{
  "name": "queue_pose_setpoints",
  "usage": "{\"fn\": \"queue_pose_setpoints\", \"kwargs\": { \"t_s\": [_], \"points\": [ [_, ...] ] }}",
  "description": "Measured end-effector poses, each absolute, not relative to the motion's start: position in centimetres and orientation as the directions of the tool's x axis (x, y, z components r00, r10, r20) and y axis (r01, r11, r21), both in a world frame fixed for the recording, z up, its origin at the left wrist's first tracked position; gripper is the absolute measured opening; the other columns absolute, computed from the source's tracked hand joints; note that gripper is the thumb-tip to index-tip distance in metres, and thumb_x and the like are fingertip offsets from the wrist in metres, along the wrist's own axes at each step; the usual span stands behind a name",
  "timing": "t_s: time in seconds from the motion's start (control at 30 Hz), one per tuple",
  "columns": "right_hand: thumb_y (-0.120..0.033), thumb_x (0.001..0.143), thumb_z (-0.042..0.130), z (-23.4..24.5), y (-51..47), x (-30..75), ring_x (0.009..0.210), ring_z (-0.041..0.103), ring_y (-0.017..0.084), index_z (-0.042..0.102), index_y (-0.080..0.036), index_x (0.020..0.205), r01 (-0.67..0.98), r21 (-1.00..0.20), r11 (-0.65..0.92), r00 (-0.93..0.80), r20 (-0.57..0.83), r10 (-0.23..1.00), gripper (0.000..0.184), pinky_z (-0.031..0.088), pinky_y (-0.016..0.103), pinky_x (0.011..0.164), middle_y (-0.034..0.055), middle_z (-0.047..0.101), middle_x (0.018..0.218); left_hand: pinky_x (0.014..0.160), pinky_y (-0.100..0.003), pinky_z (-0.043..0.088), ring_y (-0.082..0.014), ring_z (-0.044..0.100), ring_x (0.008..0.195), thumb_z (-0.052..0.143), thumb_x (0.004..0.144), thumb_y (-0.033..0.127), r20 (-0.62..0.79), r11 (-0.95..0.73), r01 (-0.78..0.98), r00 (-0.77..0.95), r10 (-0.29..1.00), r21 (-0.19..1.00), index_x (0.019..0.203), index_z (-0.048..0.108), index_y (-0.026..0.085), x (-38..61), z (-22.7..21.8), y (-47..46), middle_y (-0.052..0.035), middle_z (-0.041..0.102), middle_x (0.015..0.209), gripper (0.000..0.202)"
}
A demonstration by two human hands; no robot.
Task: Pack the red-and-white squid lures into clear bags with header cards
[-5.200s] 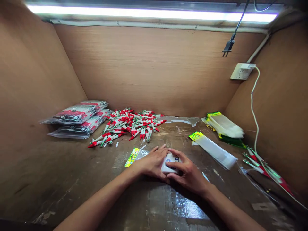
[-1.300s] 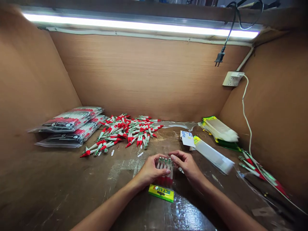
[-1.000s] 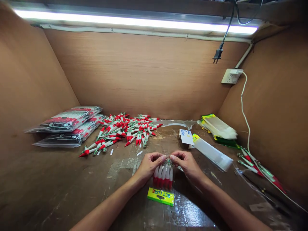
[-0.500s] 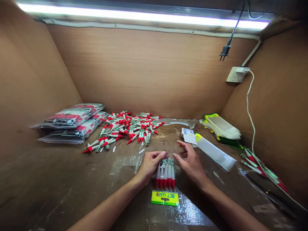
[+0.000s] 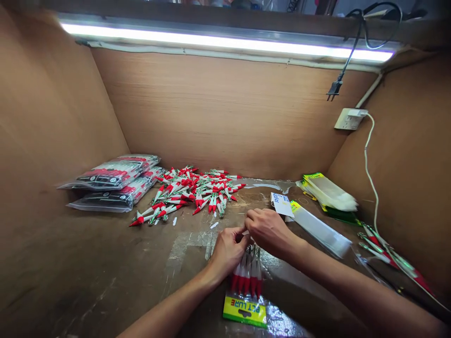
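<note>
A clear plastic packet [image 5: 248, 270] of several red-and-white lures lies in front of me, its yellow-green header card [image 5: 244, 311] toward me and its lettering upside down. The red tips point at the card and the green hook ends face away. My left hand [image 5: 229, 251] is closed at the packet's far end, thumb and fingers pinching its edge. Right beside it, my right hand [image 5: 269, 232] is closed too, fingers curled down on the same far end. The exact grip is partly hidden behind the fingers.
Loose red-and-white lures [image 5: 197, 188] are heaped at the back, beside stacked filled bags [image 5: 112, 176] on the left. A paper tag [image 5: 282, 204], a clear sleeve [image 5: 320, 230] and more header-card bags [image 5: 329, 190] lie right. A white cord [image 5: 368, 169] hangs from the outlet.
My right hand has moved left and in from open fingers to a closed grip beside the left hand. The packet sits slightly nearer and tilted; the view has shifted upward.
</note>
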State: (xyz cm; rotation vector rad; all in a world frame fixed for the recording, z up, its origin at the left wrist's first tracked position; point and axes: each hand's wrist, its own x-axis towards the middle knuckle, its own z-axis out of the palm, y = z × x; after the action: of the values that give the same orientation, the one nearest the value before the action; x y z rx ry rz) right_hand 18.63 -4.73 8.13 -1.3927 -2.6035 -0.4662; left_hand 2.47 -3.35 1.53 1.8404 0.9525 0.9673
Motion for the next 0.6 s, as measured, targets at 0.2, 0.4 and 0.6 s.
{"fn": "queue_pose_setpoints", "kwargs": {
  "t_s": [0.2,0.4,0.6],
  "points": [
    [-0.020,0.094,0.052,4.6,-4.6,19.0,0.076,0.063,0.018,0.067,-0.018,0.088,0.945,-0.042,0.323,-0.282,0.391,0.876,0.016,0.039,0.027,0.065,0.0055,0.068,0.088,0.066,-0.027,0.047,-0.0256,0.068,0.078,0.061,0.084,0.033,0.134,-0.204,0.121,0.429,0.893,0.971,0.098,0.081,0.016,2.9,0.8,-3.3,-0.0033,0.079,0.082,0.029],
    [-0.037,0.090,0.057,3.5,-4.9,23.6,0.073,0.063,0.018,0.073,-0.017,0.089,0.591,-0.800,0.102,0.341,0.362,0.867,0.026,0.047,0.028,0.068,0.0064,0.072,0.085,0.069,-0.031,0.052,-0.0268,0.072,0.081,0.065,0.084,0.042,0.050,-0.054,-0.002,0.424,0.904,0.999,0.120,0.071,0.011,3.5,-0.2,-3.2,-0.0125,0.079,0.093,0.048],
    [-0.055,0.079,0.069,2.2,-19.7,32.9,0.058,0.058,0.016,0.074,-0.026,0.100,0.184,-0.982,0.031,0.620,0.141,0.772,0.035,0.050,0.025,0.054,0.0017,0.064,0.068,0.079,-0.030,0.053,-0.0247,0.072,0.090,0.074,0.080,0.045,-0.020,0.108,-0.228,0.358,0.934,0.968,0.123,0.068,0.010,3.2,0.7,-3.1,-0.0145,0.078,0.096,0.056]
  ]
}}
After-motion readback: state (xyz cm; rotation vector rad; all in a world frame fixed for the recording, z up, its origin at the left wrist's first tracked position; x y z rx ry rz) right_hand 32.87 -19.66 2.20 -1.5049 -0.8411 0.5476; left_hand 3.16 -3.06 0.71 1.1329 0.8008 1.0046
